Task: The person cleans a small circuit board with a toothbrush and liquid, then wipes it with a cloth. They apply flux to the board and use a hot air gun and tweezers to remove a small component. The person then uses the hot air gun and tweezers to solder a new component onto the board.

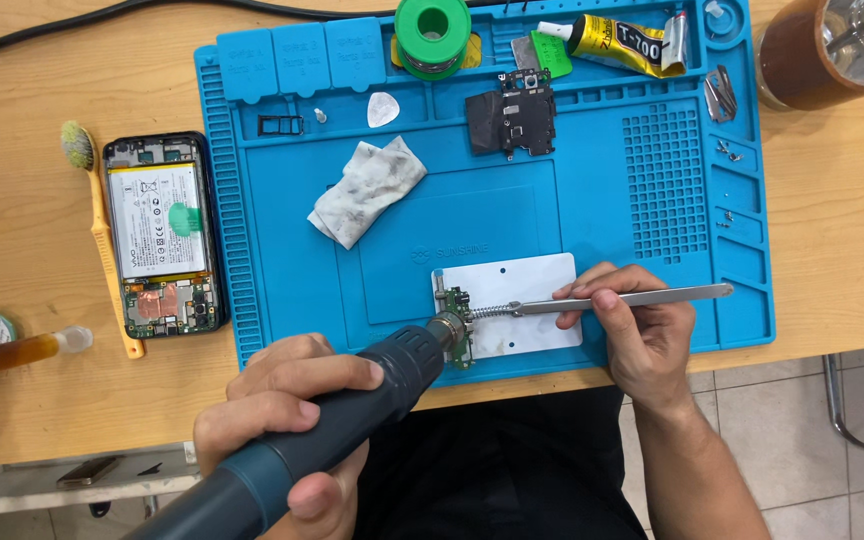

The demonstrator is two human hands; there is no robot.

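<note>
- We're working the small green board [459,335] lying at the white plate's [532,285] left edge, on the blue mat [592,200].
- Our left hand [287,425] is wrapping the hot air gun [352,410], nozzle aiming right at the board.
- Our right hand [637,325] is pinching tweezers [592,301], tips reaching in sideways, clear of the heat.
- Opened phone [162,235] is sitting off the mat, out of the way.

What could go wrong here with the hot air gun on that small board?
The gun nozzle sits right at the board, so nearby parts could overheat. The right hand on the tweezers is close to the heat. The rag lies on the mat, within reach of hot air.
</note>
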